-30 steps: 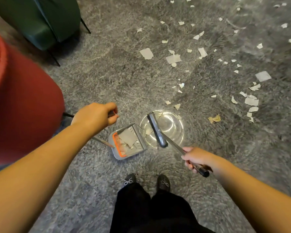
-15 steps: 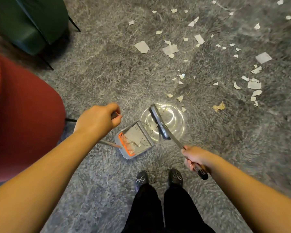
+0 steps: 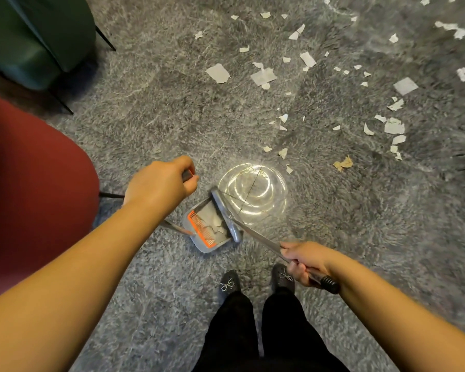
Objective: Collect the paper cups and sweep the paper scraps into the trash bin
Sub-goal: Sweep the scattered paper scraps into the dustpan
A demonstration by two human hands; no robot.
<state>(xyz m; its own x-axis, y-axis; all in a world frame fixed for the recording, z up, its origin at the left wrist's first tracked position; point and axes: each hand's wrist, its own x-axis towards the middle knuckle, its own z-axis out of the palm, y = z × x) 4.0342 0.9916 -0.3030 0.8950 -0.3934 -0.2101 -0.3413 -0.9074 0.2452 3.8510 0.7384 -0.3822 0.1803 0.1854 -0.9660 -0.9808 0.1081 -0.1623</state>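
Broom head point(image 3: 225, 214) now pulled back to dustpan point(image 3: 209, 229) mouth, off the glare patch. Scraps in pan, so this stroke done. Left hand point(image 3: 160, 183) wrapped on dustpan handle, right hand point(image 3: 305, 260) wrapped on broom handle. Paper scraps point(image 3: 393, 127) mostly still on carpet point(image 3: 145, 116) far right. Cups, bin out of view.

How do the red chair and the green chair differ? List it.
The red chair sits close beside the left arm and fills the left edge; the green chair stands farther off in the top corner. Red is lit, green shadowed. Both stand on thin dark legs on the grey carpet.
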